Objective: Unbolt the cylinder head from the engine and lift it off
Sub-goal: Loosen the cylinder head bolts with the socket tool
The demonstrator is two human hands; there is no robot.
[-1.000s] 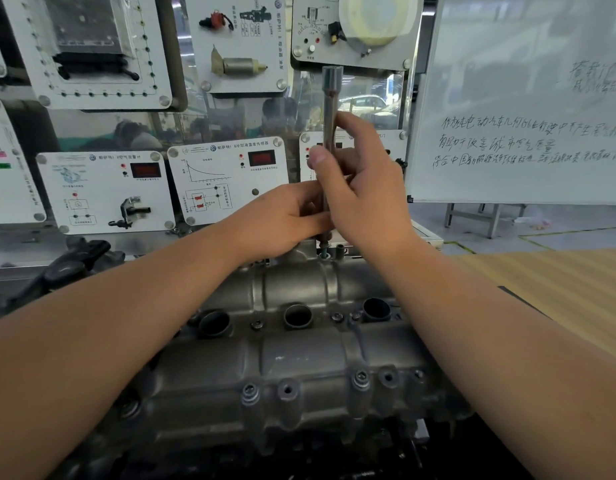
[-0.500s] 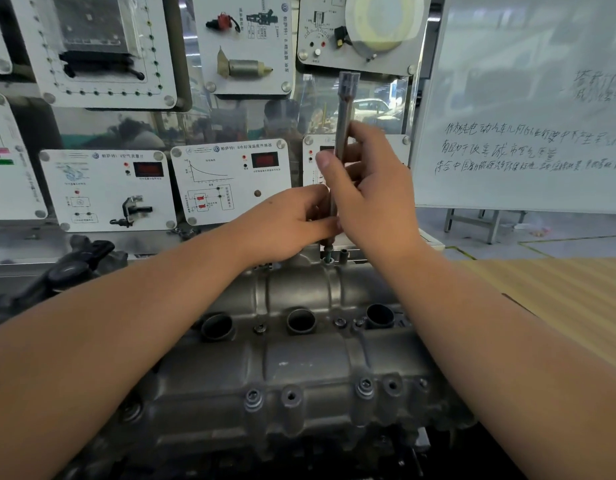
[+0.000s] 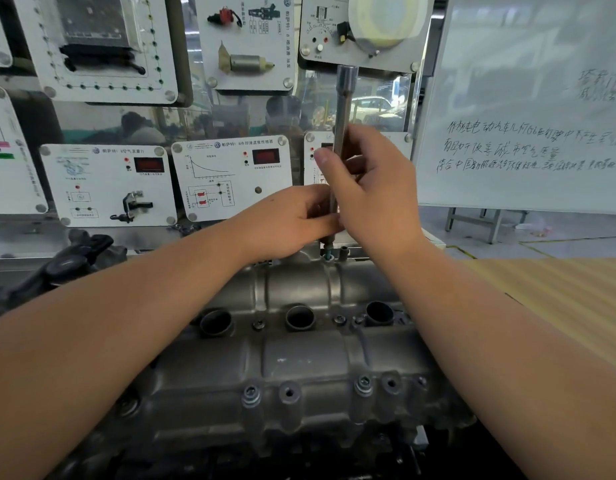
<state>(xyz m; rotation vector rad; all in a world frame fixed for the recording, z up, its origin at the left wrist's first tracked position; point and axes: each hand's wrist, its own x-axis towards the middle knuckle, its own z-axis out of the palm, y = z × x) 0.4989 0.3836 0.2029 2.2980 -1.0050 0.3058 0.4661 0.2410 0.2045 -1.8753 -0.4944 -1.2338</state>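
Note:
The grey cast cylinder head lies across the engine in front of me, with three round plug wells along its middle and bolts along its near edge. A long steel socket extension stands upright over a bolt hole at the head's far edge. My right hand grips the shaft around its middle, thumb up along it. My left hand pinches the shaft's lower end just above the head. The tool's tip sits at the hole, partly hidden by my fingers.
Behind the engine stands a wall of white sensor display panels. A whiteboard with handwriting stands at the right. A wooden bench surface lies to the right. Black engine parts sit at the left.
Both hands keep hold of the extension at the same far bolt hole. The tool's top has swung slightly right and back towards upright; the view shifted a little.

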